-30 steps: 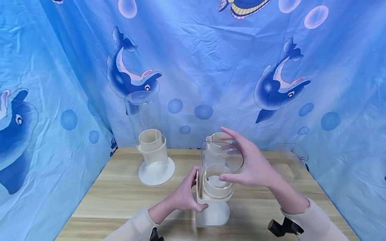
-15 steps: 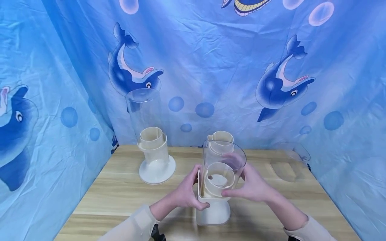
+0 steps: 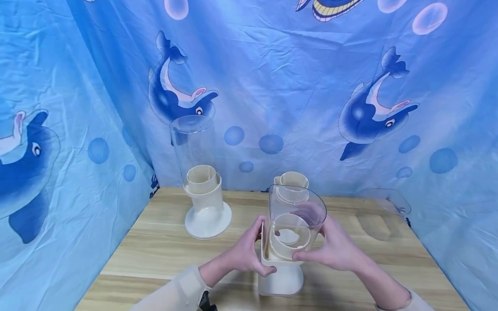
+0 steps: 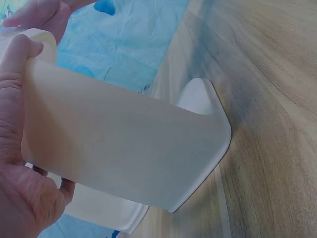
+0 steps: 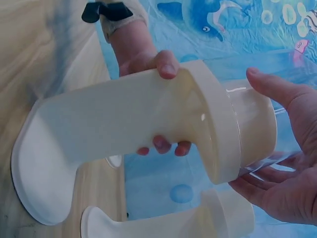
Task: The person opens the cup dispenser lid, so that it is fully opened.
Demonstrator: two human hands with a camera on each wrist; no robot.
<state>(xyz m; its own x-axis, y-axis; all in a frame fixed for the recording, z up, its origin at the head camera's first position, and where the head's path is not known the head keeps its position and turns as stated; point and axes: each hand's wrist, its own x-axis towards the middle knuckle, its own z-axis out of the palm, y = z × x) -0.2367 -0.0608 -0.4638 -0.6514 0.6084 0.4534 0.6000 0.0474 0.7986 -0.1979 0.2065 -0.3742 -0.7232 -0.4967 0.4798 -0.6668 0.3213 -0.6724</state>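
Observation:
A cream plastic stand [image 3: 281,280] with one flat side stands on the table in front of me. My left hand [image 3: 247,250] grips it just under its wide collar, thumb at the front; the right wrist view shows its fingers wrapped round the stand's neck [image 5: 119,114]. A clear D-shaped plastic cover [image 3: 278,203] rises from the collar, around the cream inner ring [image 3: 291,250]. My right hand [image 3: 334,246] holds this cover low down on its right side, thumb in front near the collar and fingers behind, seen through the clear wall.
At the back left stands a round-based cream stand [image 3: 208,219] carrying a tall clear tube [image 3: 192,144]. Another cream stand [image 3: 294,179] is directly behind the held one, partly hidden. A loose clear cover [image 3: 375,222] lies at the table's right. Blue dolphin-print curtain [image 3: 249,86] encloses the table.
My right hand, spread wide beside the clear cover a second ago, has come down and closed round its lower part. The left hand keeps its grip. The head view has shifted slightly.

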